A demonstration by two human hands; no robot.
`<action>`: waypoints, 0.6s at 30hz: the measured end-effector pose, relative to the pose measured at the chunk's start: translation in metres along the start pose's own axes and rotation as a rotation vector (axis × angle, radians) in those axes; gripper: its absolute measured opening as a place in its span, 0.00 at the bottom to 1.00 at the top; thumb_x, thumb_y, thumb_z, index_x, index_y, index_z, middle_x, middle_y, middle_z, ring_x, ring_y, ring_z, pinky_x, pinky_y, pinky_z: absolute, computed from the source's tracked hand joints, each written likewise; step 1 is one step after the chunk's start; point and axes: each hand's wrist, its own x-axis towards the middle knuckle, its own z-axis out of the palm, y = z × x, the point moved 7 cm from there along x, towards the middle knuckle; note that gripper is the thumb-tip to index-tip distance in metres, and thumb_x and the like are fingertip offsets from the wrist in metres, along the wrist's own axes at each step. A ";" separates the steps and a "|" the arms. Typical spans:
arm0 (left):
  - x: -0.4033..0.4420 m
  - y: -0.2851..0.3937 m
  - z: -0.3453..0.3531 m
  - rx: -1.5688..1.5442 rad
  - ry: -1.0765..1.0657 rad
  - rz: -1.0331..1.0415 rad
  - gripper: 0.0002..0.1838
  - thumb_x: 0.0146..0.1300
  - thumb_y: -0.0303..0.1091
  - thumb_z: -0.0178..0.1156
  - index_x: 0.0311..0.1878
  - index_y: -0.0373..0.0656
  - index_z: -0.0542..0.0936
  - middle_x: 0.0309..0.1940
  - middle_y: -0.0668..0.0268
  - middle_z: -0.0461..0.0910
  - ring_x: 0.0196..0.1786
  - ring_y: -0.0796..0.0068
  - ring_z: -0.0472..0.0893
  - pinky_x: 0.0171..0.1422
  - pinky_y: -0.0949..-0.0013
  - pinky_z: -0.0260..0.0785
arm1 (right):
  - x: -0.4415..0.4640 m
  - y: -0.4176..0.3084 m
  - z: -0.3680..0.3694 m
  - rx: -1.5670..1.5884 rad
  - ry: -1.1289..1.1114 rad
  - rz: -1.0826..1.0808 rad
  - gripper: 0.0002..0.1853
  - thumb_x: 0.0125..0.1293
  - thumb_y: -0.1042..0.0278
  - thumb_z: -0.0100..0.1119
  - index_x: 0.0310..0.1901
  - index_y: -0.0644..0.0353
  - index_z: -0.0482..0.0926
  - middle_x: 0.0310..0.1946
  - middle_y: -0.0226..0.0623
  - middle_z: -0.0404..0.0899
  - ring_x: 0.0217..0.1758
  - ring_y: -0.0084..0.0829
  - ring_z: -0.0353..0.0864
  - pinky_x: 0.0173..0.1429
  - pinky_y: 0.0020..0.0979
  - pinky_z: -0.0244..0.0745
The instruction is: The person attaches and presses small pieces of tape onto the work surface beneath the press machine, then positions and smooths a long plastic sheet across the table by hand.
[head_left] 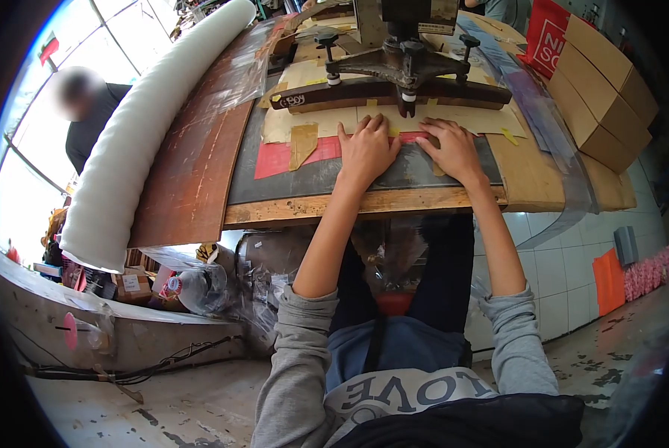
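Note:
My left hand [369,151] lies palm down with fingers stretched out, its fingertips on a cream sheet [424,119] below the press. My right hand [456,151] rests beside it, fingers apart and slightly bent, near the same sheet's front edge. Between and beside the hands shows a red strip [327,151], partly under the cream sheet. Brown tape [302,146] crosses the red strip left of my left hand. Both lie on a dark grey mat [263,190]. Just beyond my fingertips spans the dark bar [319,98] of the press. Neither hand visibly holds anything.
A black press head [401,63] with adjusting knobs stands over the worktable. To the left lie a reddish-brown board [192,172] and a large white foam roll [151,127]. Cardboard boxes [601,93] and clear plastic sheeting [566,168] sit right. Another person [88,123] is at far left.

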 end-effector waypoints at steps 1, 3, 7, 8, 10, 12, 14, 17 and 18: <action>-0.001 0.000 0.000 0.000 0.012 0.000 0.27 0.64 0.51 0.53 0.59 0.43 0.75 0.62 0.64 0.73 0.67 0.65 0.69 0.67 0.30 0.49 | -0.001 0.000 0.001 -0.007 0.005 -0.004 0.20 0.63 0.51 0.57 0.50 0.54 0.81 0.56 0.32 0.78 0.60 0.36 0.72 0.63 0.48 0.63; 0.000 0.000 0.002 0.002 0.040 0.002 0.26 0.64 0.51 0.53 0.59 0.43 0.75 0.62 0.64 0.73 0.67 0.65 0.69 0.67 0.30 0.49 | 0.002 0.000 0.000 -0.011 0.015 -0.014 0.20 0.62 0.51 0.57 0.50 0.54 0.81 0.55 0.32 0.78 0.60 0.36 0.73 0.63 0.47 0.64; 0.000 -0.001 0.004 -0.011 0.125 0.031 0.25 0.60 0.49 0.56 0.54 0.40 0.76 0.56 0.64 0.76 0.63 0.66 0.72 0.64 0.28 0.52 | 0.001 0.001 0.000 -0.001 0.020 -0.021 0.20 0.62 0.50 0.57 0.50 0.55 0.81 0.55 0.32 0.78 0.60 0.36 0.73 0.62 0.47 0.65; 0.000 -0.001 0.003 -0.012 0.128 0.032 0.25 0.60 0.48 0.55 0.54 0.40 0.76 0.56 0.64 0.76 0.63 0.66 0.72 0.64 0.28 0.52 | 0.001 0.001 0.000 -0.002 0.024 -0.024 0.20 0.62 0.50 0.57 0.50 0.55 0.81 0.55 0.32 0.78 0.59 0.36 0.73 0.62 0.47 0.65; 0.001 -0.001 0.003 -0.013 0.089 0.017 0.25 0.60 0.47 0.55 0.56 0.41 0.76 0.58 0.64 0.75 0.64 0.65 0.71 0.64 0.28 0.52 | 0.001 0.001 0.000 0.000 0.023 -0.021 0.20 0.62 0.50 0.57 0.49 0.55 0.81 0.55 0.32 0.78 0.59 0.36 0.73 0.62 0.47 0.65; 0.002 -0.001 0.003 -0.012 0.006 -0.015 0.25 0.61 0.46 0.53 0.58 0.42 0.75 0.61 0.64 0.73 0.66 0.65 0.69 0.66 0.29 0.51 | 0.000 0.001 0.000 -0.001 0.018 -0.016 0.20 0.62 0.50 0.57 0.49 0.55 0.81 0.55 0.32 0.78 0.60 0.36 0.73 0.62 0.47 0.65; 0.002 0.000 0.002 -0.011 0.007 -0.016 0.25 0.61 0.45 0.53 0.58 0.42 0.75 0.61 0.64 0.73 0.66 0.65 0.69 0.66 0.29 0.51 | 0.001 -0.001 -0.001 -0.008 0.008 -0.008 0.20 0.62 0.50 0.57 0.49 0.55 0.81 0.56 0.32 0.78 0.60 0.36 0.73 0.62 0.47 0.65; 0.001 0.001 -0.001 -0.023 0.116 0.018 0.22 0.58 0.42 0.54 0.52 0.40 0.77 0.55 0.64 0.76 0.62 0.66 0.73 0.62 0.27 0.53 | 0.001 -0.001 0.000 -0.017 0.011 -0.008 0.20 0.62 0.50 0.57 0.50 0.54 0.81 0.56 0.32 0.78 0.60 0.36 0.73 0.62 0.47 0.65; 0.000 0.002 -0.001 -0.030 0.171 0.035 0.20 0.57 0.41 0.54 0.49 0.39 0.78 0.52 0.64 0.78 0.60 0.66 0.75 0.60 0.26 0.54 | 0.000 -0.001 -0.001 -0.016 0.013 -0.006 0.20 0.62 0.50 0.57 0.50 0.54 0.81 0.56 0.32 0.78 0.60 0.36 0.73 0.62 0.47 0.65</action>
